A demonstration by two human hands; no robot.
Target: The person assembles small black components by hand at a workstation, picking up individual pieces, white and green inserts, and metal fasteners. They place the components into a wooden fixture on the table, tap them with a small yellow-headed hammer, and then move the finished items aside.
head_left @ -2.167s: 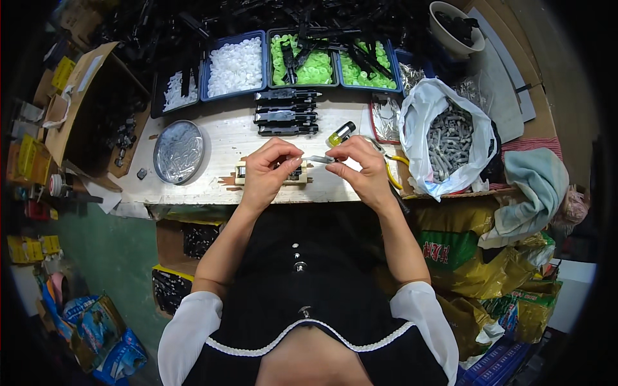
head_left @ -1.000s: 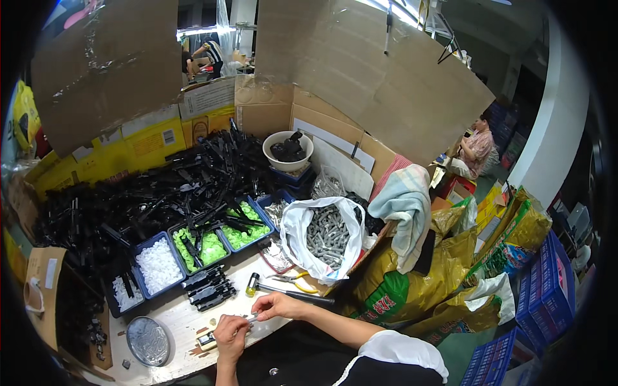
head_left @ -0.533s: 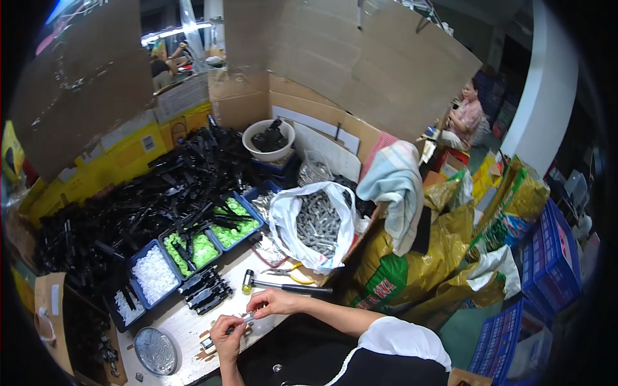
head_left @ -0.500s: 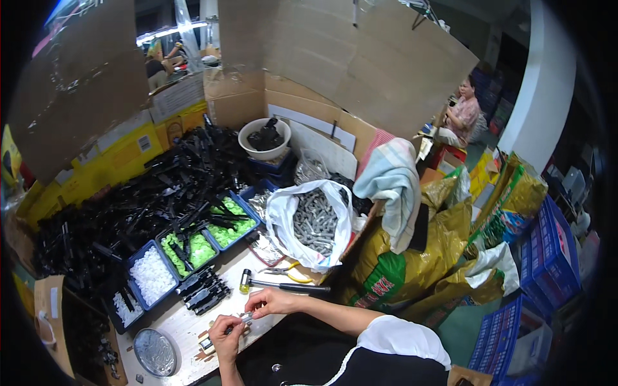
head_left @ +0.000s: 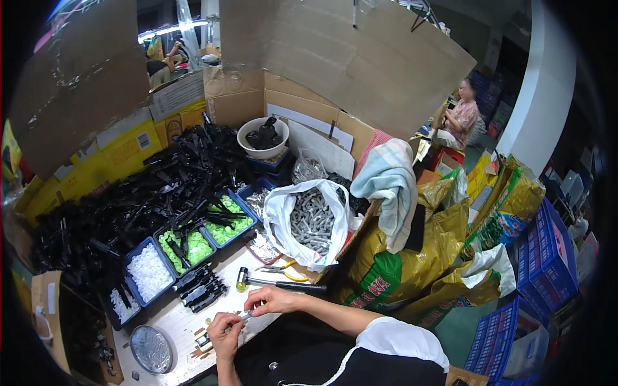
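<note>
Close together over the table's near edge, my left hand (head_left: 226,334) and my right hand (head_left: 269,301) pinch a small grey part (head_left: 246,316) between them, its ends covered by the fingers. It resembles the grey pieces (head_left: 313,222) heaped in a white plastic bag beyond. Under my left hand lies a small pale block-like fixture (head_left: 204,341) on the tabletop. A hammer (head_left: 283,284) with a yellow head end and black handle rests just past my right hand. Yellow-handled pliers (head_left: 286,270) lie behind it. A row of black parts (head_left: 200,287) sits left of the hammer.
Blue bins hold white pieces (head_left: 151,273) and green pieces (head_left: 197,246). A large pile of black parts (head_left: 129,199) fills the back left. A round dish (head_left: 152,349) stands near left, by a cardboard box (head_left: 51,309). Gold sacks (head_left: 412,257) crowd the right; a person (head_left: 462,116) sits beyond.
The whole view has shifted slightly. Both hands keep nearly the same pose, still pinching the small grey part.
</note>
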